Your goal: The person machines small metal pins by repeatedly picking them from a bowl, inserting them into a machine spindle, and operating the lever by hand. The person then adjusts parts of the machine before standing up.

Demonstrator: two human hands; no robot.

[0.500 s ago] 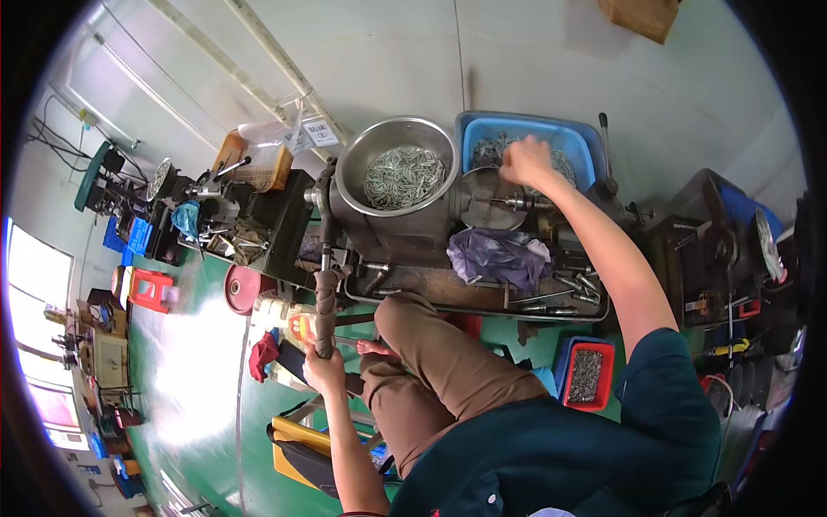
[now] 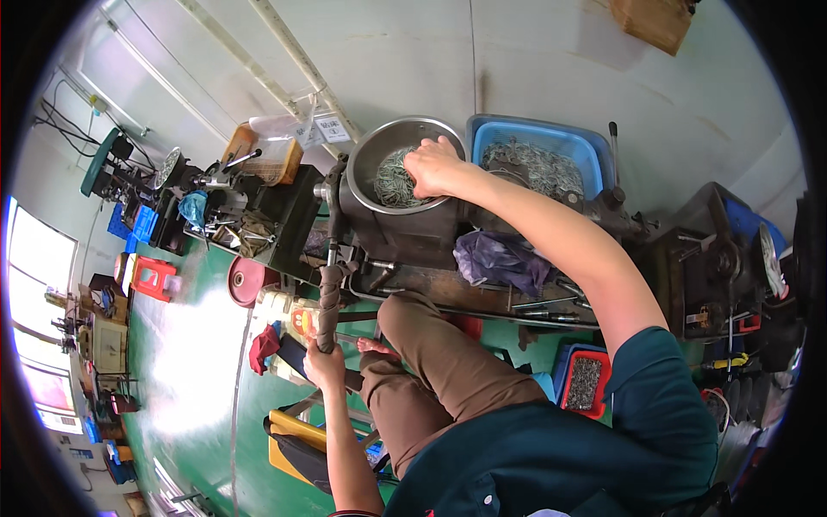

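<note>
My left hand (image 2: 324,365) is closed around the lower end of a long lever (image 2: 329,302) wrapped in brown cloth, which hangs from the left side of a dark bench machine (image 2: 392,237). My right hand (image 2: 435,165) reaches over the right rim of a round steel bowl (image 2: 363,148), with its fingers curled down at the small silvery metal pins (image 2: 393,183) inside. Whatever those fingers hold is hidden. Right of the bowl, a blue plastic basin (image 2: 596,164) carries a heap of similar thin metal parts (image 2: 544,169). My right forearm covers the machine's middle.
A crumpled purple cloth (image 2: 500,258) and metal tools (image 2: 551,312) lie on the machine's tray. Below stands a red bin (image 2: 586,383) of small parts. Another bench machine (image 2: 258,211) is at the left; an upright lever (image 2: 613,155) rises beside the basin.
My right hand has moved left, from above the blue basin and machine spindle to inside the steel bowl. The left hand keeps its grip on the lever. The view has shifted slightly.
</note>
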